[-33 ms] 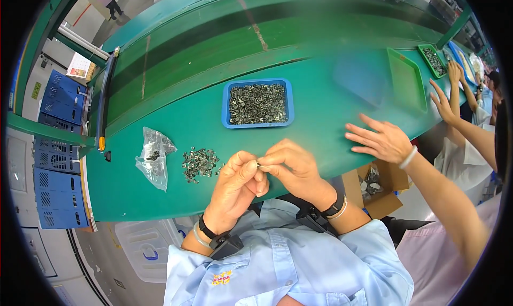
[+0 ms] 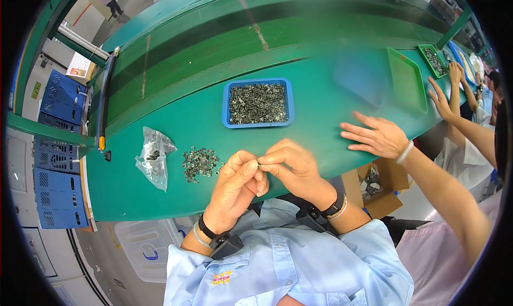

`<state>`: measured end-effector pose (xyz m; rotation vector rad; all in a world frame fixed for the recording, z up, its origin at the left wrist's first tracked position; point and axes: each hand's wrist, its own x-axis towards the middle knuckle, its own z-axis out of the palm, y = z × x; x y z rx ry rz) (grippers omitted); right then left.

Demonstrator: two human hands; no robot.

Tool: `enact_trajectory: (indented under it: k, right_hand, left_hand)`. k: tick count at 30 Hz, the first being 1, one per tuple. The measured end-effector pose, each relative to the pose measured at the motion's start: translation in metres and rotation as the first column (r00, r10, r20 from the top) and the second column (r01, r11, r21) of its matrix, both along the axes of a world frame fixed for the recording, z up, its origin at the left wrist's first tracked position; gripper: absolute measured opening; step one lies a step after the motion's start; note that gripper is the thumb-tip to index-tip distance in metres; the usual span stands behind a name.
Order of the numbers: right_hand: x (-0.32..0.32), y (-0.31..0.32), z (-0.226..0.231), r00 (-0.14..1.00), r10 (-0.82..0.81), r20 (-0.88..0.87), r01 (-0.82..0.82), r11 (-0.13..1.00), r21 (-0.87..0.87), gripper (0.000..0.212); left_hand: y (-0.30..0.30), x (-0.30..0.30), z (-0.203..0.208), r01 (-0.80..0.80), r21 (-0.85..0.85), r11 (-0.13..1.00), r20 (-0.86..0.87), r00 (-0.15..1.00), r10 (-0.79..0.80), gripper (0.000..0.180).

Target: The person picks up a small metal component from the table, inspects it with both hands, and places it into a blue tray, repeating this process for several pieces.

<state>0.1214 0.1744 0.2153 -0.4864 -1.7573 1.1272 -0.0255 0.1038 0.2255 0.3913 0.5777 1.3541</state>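
My left hand point(image 2: 236, 184) and my right hand point(image 2: 294, 169) meet over the near edge of the green table. Between thumb and finger of each, they pinch one small metal part point(image 2: 258, 165); its exact shape is mostly hidden by the fingertips. Left of my hands lies a loose pile of small shiny metal parts point(image 2: 200, 164). A clear plastic bag point(image 2: 154, 164) with some dark parts inside rests beyond that pile. Ahead of my hands sits a blue tray point(image 2: 226, 123) filled with many similar small metal parts.
A co-worker's open hand point(image 2: 380, 137) reaches over the table on my right. Further along are a green tray point(image 2: 409, 81) and a smaller green tray of parts point(image 2: 420, 51). A cardboard box point(image 2: 386, 203) with bags stands below the table edge.
The co-worker's hand on my right has shifted slightly left. My own hands keep the same pinch and place.
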Motion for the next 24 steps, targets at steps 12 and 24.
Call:
enact_trajectory:
  k: [12,24]
  right_hand:
    - [-0.005,0.000,-0.003,0.998,0.054,-0.024,-0.056,0.994,-0.099,0.009]
    - [-0.016,-0.010,0.001,1.000,-0.010,0.020,0.008,0.997,0.072,0.010]
  left_hand:
    - [-0.004,-0.006,0.008,0.001,-0.052,0.999,-0.064,0.998,-0.005,0.016]
    - [-0.013,-0.012,0.006,-0.062,-0.053,0.997,-0.057,0.997,0.059,0.014]
